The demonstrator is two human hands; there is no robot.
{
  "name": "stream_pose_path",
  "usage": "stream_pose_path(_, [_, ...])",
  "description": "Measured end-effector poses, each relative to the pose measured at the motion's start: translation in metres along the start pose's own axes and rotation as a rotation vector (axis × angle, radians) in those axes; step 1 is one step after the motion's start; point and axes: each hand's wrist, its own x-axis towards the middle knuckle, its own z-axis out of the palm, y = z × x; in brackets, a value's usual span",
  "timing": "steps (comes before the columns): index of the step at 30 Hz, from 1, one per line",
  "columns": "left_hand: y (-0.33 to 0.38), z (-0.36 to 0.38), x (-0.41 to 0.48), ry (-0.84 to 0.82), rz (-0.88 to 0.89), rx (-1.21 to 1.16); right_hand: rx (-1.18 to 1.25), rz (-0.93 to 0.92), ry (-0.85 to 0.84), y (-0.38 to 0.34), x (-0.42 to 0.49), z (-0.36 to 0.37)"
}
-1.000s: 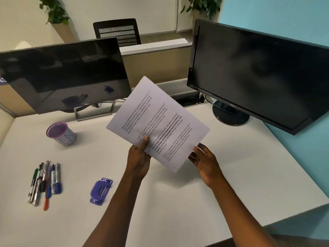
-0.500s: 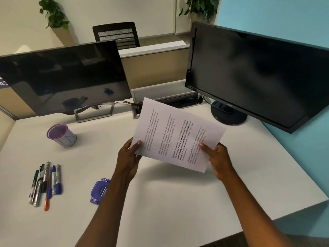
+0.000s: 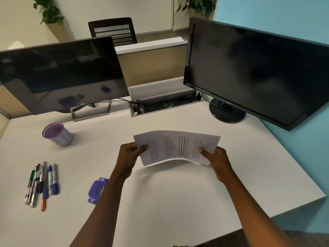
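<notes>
A printed paper sheet (image 3: pixel 176 147), possibly more than one, hangs just above the white desk (image 3: pixel 178 196), turned sideways and bowed upward in the middle. My left hand (image 3: pixel 130 155) pinches its left edge with the thumb on top. Its right edge is pinched the same way by my right hand (image 3: pixel 216 158). The text lines run away from me across the page.
Two dark monitors (image 3: pixel 60 73) (image 3: pixel 256 68) stand at the back, with an open cable tray (image 3: pixel 165 102) between them. A purple cup (image 3: pixel 57 133), several markers (image 3: pixel 41 184) and a purple hole punch (image 3: pixel 97 189) lie on the left of the desk.
The paper has come down from a raised, tilted position to low over the desk and turned sideways. My right hand went from beside it to pinching its right edge.
</notes>
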Motion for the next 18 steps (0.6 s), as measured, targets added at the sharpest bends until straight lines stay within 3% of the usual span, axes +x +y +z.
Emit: stream_pose_path(18, [-0.011,-0.006,0.007,-0.036,-0.053,0.051,-0.059,0.033,-0.011,0.006,0.012,0.001])
